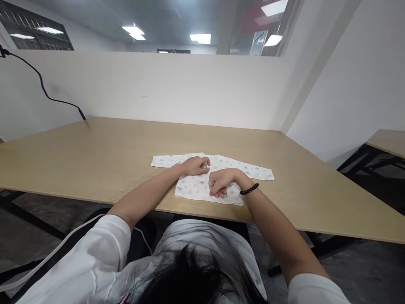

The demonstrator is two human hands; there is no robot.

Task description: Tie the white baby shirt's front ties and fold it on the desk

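A small white long-sleeved baby garment (193,190) with a pale printed pattern lies flat on the desk, its sleeves spread out to both sides. My left hand (195,165) rests on its upper part in a loose fist. My right hand (220,181) sits just beside it, curled closed on the garment's middle, with a black beaded bracelet (249,188) on the wrist. Neither hand appears to pinch the cloth. The hands hide the garment's centre and neckline.
The light wood desk (95,160) meets white partition walls (158,88) at the back and right. A black cable (42,82) hangs on the left partition. Another desk corner (387,141) stands at the far right.
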